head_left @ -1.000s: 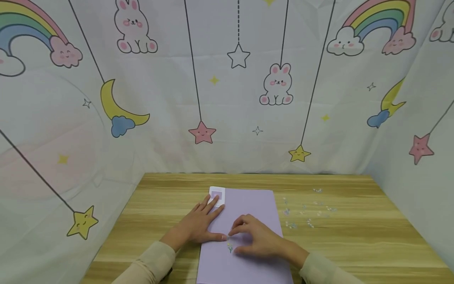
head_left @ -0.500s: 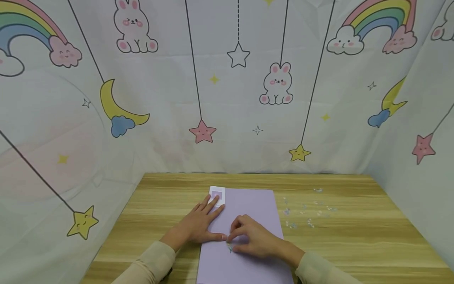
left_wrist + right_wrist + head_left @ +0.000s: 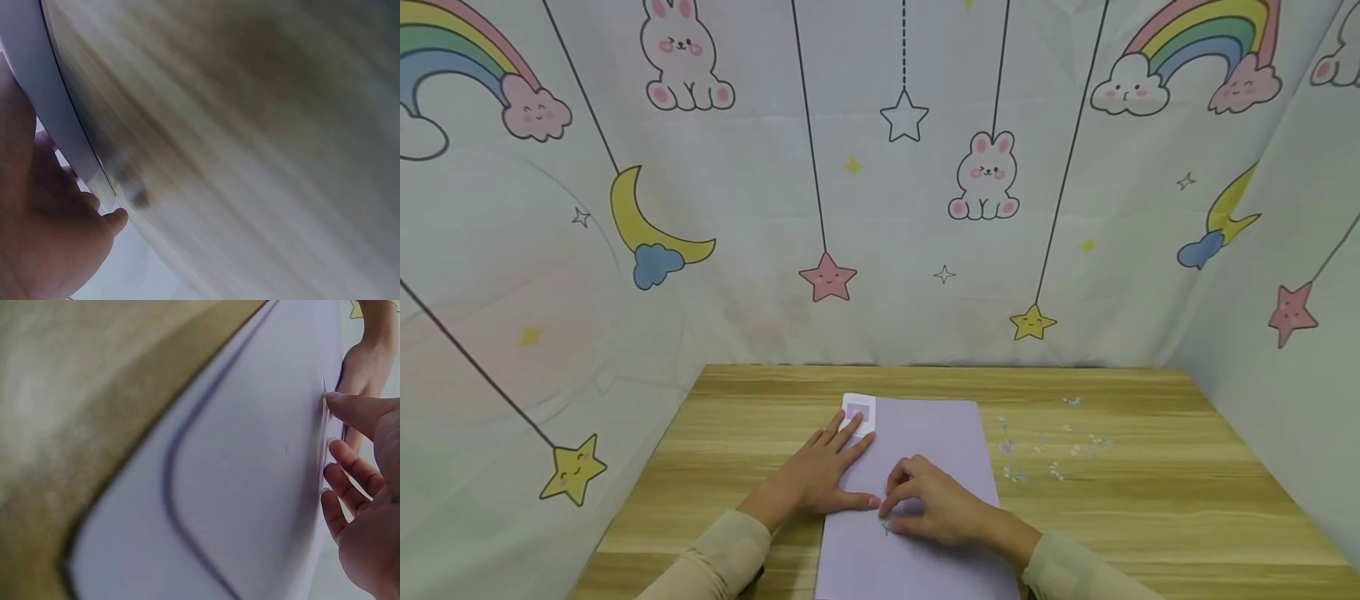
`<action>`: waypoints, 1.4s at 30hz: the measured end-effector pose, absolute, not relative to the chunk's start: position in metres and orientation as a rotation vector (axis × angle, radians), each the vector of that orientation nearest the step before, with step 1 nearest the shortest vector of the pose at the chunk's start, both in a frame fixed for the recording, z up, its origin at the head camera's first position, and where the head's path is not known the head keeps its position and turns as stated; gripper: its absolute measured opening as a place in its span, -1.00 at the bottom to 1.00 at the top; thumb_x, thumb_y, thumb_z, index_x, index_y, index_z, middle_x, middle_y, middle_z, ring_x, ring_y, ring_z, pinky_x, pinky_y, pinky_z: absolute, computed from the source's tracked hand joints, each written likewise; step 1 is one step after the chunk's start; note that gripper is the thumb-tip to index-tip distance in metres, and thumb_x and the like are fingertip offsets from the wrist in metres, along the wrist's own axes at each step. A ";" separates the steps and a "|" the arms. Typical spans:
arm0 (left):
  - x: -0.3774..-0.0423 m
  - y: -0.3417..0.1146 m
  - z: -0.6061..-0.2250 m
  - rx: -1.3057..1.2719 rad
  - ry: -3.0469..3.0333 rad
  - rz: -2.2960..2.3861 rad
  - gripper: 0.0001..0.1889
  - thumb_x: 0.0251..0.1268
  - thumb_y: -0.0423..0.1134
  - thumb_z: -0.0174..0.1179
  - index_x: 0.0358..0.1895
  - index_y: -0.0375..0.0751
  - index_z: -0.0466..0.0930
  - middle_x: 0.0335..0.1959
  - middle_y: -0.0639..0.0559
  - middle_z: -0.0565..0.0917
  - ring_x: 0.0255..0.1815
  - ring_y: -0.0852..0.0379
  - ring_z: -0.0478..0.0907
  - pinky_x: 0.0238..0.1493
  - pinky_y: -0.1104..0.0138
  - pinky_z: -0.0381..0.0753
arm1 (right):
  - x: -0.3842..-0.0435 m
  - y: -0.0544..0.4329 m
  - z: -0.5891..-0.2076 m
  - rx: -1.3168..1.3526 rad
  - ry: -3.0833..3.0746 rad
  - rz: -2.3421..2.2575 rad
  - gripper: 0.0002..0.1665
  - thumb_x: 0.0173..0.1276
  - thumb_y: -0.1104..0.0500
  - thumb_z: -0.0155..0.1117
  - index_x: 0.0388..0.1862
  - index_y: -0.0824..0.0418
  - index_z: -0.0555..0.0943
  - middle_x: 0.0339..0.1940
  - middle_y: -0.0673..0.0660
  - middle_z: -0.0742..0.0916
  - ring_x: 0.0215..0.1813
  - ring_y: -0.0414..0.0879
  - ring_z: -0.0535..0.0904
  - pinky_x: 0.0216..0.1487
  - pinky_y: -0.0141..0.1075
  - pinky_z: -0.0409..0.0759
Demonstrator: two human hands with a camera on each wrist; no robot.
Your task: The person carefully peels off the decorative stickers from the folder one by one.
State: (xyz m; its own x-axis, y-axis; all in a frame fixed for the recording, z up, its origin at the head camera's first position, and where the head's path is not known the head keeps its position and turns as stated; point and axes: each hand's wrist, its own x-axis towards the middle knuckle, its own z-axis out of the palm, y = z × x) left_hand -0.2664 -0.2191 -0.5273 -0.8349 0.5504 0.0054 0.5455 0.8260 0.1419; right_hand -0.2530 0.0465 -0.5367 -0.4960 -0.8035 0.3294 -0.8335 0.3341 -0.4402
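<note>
A lilac notebook (image 3: 925,433) lies flat on the wooden table, with a white label (image 3: 870,402) at its far left corner. My left hand (image 3: 820,475) rests spread on the notebook's left side, fingertips over the label and thumb stretched inward. On the cover, just below that thumb, is a small flower sticker (image 3: 887,527) with green and yellowish parts. My right hand (image 3: 940,504) holds it between thumb and index finger, and the index partly covers its top. In the right wrist view the thumb (image 3: 359,412) meets a thin upright edge, and the other fingers curl loosely.
Several small flower stickers (image 3: 1017,476) in pale blue and white lie scattered on the wooden table (image 3: 1150,517) right of the notebook. A white cloth backdrop (image 3: 887,333) with stars and bunnies hangs behind the table and along both sides.
My right index finger has moved down from beside the left thumb onto the upper part of the flower sticker. The left hand and the notebook have stayed in place.
</note>
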 end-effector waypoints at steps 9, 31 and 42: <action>-0.268 -0.218 -0.527 0.879 2.960 0.225 0.10 0.28 0.62 0.08 0.72 -0.01 0.16 0.76 -0.17 -0.04 0.74 -0.35 -0.20 0.59 -0.24 0.11 | -0.252 0.046 -0.535 1.536 -2.552 0.903 -0.85 0.32 0.14 0.58 -0.16 -0.08 0.83 -0.07 -0.15 0.62 0.07 -0.26 0.44 0.17 -0.30 0.48; -0.265 -0.218 -0.525 0.910 2.967 0.225 0.07 0.30 0.56 0.14 0.70 -0.04 0.20 0.75 -0.21 0.00 0.73 -0.36 -0.16 0.57 -0.24 0.16 | -0.254 0.032 -0.522 1.515 -2.747 0.786 -0.84 0.37 0.21 0.51 -0.21 -0.06 0.71 -0.12 -0.21 0.58 0.03 -0.30 0.42 0.15 -0.33 0.50; -0.266 -0.219 -0.526 0.911 2.969 0.247 0.08 0.30 0.56 0.15 0.70 -0.06 0.19 0.75 -0.22 -0.01 0.73 -0.37 -0.16 0.56 -0.26 0.15 | -0.254 0.032 -0.523 1.511 -2.720 0.805 -0.80 0.34 0.24 0.50 -0.25 -0.06 0.68 -0.18 -0.23 0.60 -0.03 -0.31 0.42 0.09 -0.36 0.49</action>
State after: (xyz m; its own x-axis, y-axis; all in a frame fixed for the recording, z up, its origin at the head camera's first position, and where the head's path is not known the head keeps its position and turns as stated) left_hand -0.2656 -0.2194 -0.5261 -0.8287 0.5593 0.0213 0.5551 0.8164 0.1591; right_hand -0.2537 0.0317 -0.5231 -0.5557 -0.8130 0.1740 -0.7767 0.4331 -0.4573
